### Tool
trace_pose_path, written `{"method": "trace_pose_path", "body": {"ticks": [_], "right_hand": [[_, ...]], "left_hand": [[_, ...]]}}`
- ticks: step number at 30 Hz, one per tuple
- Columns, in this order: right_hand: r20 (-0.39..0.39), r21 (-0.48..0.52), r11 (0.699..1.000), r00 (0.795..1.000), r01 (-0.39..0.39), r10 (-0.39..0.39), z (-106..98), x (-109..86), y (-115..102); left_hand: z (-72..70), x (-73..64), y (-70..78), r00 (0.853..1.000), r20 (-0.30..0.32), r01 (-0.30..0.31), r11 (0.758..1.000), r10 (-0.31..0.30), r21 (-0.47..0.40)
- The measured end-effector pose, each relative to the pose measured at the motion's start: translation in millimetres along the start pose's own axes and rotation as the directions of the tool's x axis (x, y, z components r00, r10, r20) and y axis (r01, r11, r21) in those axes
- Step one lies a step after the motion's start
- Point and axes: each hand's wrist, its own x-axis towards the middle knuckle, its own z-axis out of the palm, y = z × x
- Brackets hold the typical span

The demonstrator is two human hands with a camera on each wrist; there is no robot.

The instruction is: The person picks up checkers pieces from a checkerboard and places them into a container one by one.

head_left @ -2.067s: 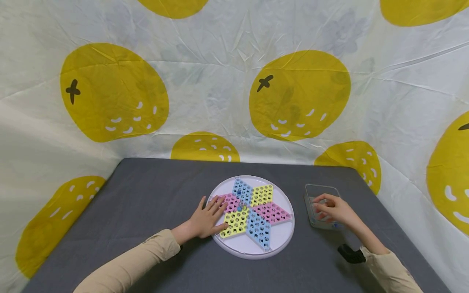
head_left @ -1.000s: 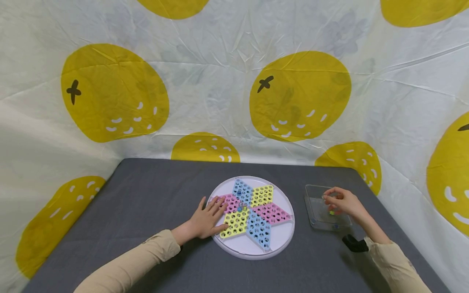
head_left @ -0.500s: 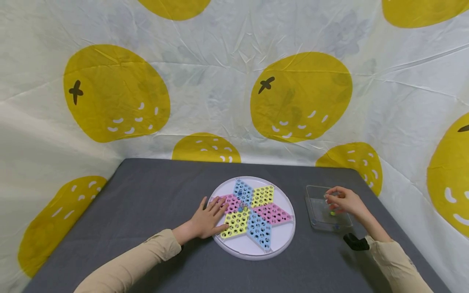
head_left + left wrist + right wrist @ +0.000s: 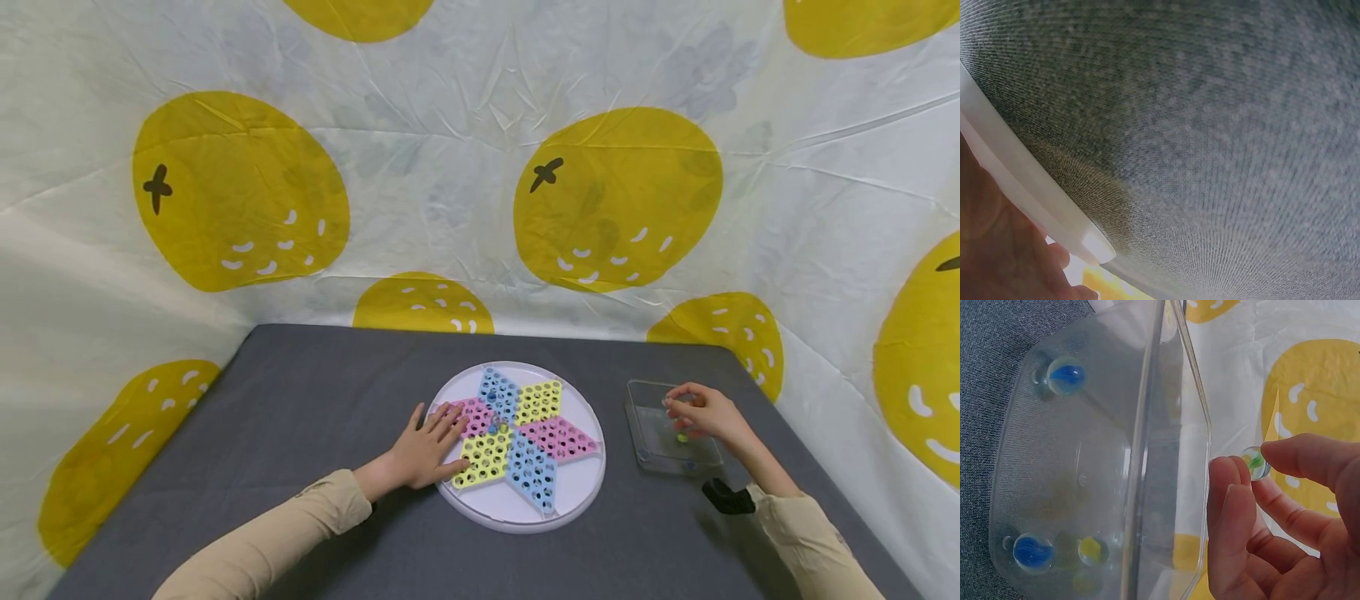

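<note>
Between the thumb and fingertips of my right hand (image 4: 1291, 519), a clear glass marble (image 4: 1254, 463) with a green and yellow swirl is pinched. That hand is over the clear plastic box (image 4: 652, 458) at the right. Inside the box lie two blue-swirled marbles (image 4: 1065, 375) and a yellow one (image 4: 1090, 550). My left hand (image 4: 424, 447) rests with spread fingers on the left side of the round white Chinese checkers board (image 4: 480, 510). A few marbles (image 4: 492, 397) sit on the board's blue point and near its centre.
A dark grey cloth covers the table (image 4: 315, 392). Behind and beside it hangs a white curtain (image 4: 420, 167) printed with yellow fruit. A black wrist-worn device (image 4: 727, 497) shows under my right forearm.
My right hand has moved from deep in the box to a little higher and to the right, with a marble now between its fingertips. The left hand stays on the board.
</note>
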Motion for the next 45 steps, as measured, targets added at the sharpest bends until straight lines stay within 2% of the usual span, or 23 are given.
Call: {"method": "trace_pose_path", "body": {"ticks": [7, 18, 21, 26, 30, 38, 45], "right_hand": [[0.002, 0.015, 1.0, 1.0, 0.003, -0.003, 0.7, -1.0, 1.8], [0.007, 0.011, 1.0, 1.0, -0.004, 0.004, 2.8, -2.5, 3.8], [0.01, 0.012, 1.0, 1.0, 0.004, -0.004, 3.7, -3.1, 3.0], [0.011, 0.023, 1.0, 1.0, 0.02, -0.02, 5.5, -4.4, -0.4], [0.009, 0.03, 0.999, 0.999, 0.034, -0.034, 6.7, -5.4, -4.5], [0.011, 0.047, 0.998, 0.999, 0.048, -0.048, 12.5, -7.2, -14.1], [0.004, 0.015, 0.998, 0.998, 0.062, -0.062, 17.5, -7.7, -27.0]], "left_hand": [[-3.9, -1.4, 1.1, 1.0, 0.014, -0.004, 0.999, 0.004, -0.033], [-11.4, -4.8, 1.2, 0.997, -0.044, -0.072, 0.997, 0.071, -0.031], [-16.2, -4.0, 0.6, 0.997, -0.018, -0.082, 0.996, 0.081, -0.03], [-27.6, -0.6, -0.2, 0.995, 0.074, -0.071, 0.997, 0.07, 0.014], [-32.0, 0.8, -1.5, 0.99, 0.122, -0.069, 0.997, 0.064, 0.035], [-32.6, 0.0, -2.8, 0.988, 0.131, -0.08, 0.996, 0.075, 0.031], [-33.8, -0.2, -1.0, 0.988, 0.139, -0.064, 0.998, 0.061, 0.018]]}}
